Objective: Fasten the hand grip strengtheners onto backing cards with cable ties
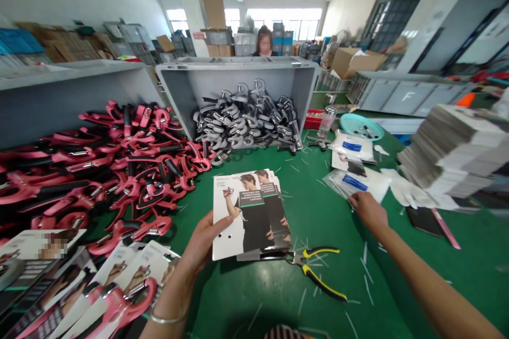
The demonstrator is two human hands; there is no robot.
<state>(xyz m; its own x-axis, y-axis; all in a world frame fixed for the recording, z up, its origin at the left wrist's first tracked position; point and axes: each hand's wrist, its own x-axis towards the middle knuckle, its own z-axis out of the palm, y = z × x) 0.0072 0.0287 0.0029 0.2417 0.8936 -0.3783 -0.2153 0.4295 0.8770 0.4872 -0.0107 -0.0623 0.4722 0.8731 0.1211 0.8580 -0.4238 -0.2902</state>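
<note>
Hands well apart over green tabletop (310, 206). Left hand (204, 238) clamped on stack of printed cards (254, 217), held up at centre. Right hand (369, 213): fingertips at near edge of clear plastic bag (350, 182); grip on it cannot be told. Yellow-black pliers (323, 282) lie open near stack's lower right corner. Pink hand grips (139, 161) heaped at left; grey hand grips (238, 123) in grey bin (199, 80) ahead.

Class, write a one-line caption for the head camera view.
Left hand holding printed cards above a green table, beside yellow-and-black pliers.
</note>
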